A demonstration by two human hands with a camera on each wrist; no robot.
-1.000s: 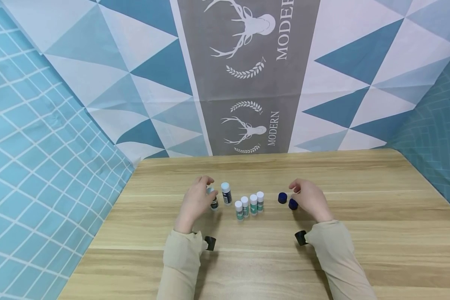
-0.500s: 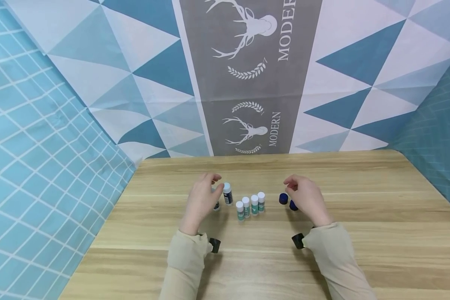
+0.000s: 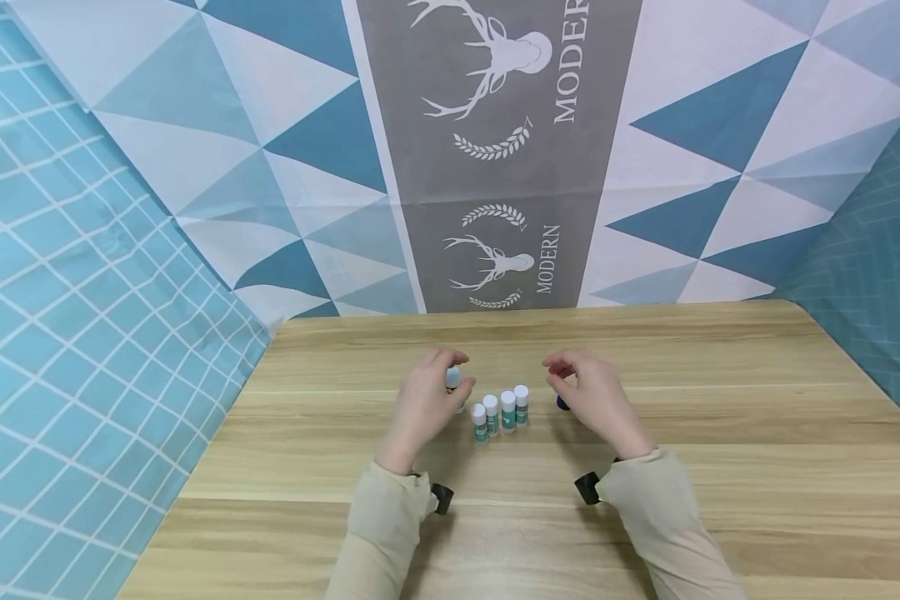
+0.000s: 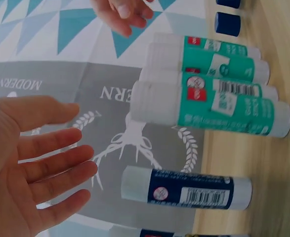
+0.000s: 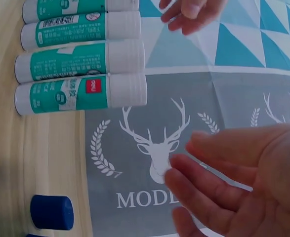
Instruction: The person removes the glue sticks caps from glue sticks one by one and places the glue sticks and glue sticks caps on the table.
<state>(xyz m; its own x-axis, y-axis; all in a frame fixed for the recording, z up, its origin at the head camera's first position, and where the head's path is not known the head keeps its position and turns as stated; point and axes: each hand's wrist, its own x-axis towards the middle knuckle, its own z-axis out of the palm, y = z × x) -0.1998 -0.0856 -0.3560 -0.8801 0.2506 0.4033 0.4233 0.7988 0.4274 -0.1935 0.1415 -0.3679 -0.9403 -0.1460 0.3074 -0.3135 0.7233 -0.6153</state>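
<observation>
Several green-labelled glue sticks [image 3: 508, 410] with white caps stand upright in a row on the table, between my two hands. My left hand [image 3: 423, 404] hovers just left of the row, fingers relaxed and holding nothing. From the head it partly covers a navy-labelled glue stick [image 4: 199, 190], which stands upright in the left wrist view; a second navy glue stick [image 4: 194, 235] shows only at the bottom edge. My right hand [image 3: 594, 400] is raised to the right of the row, fingers loosely bent, nothing in them. Below it sits a short dark-blue cylinder [image 5: 52, 212], another beside it mostly cut off.
The wooden table [image 3: 757, 433] reaches back to a patterned cloth [image 3: 495, 183] with deer prints and triangles. A blue gridded cloth [image 3: 82, 333] borders the left side, a teal one [image 3: 870, 292] the right. Dark devices sit at both wrists.
Both hands have moved inward toward the green glue sticks, the left going right and the right going left. The glue sticks and blue cylinders have stayed put.
</observation>
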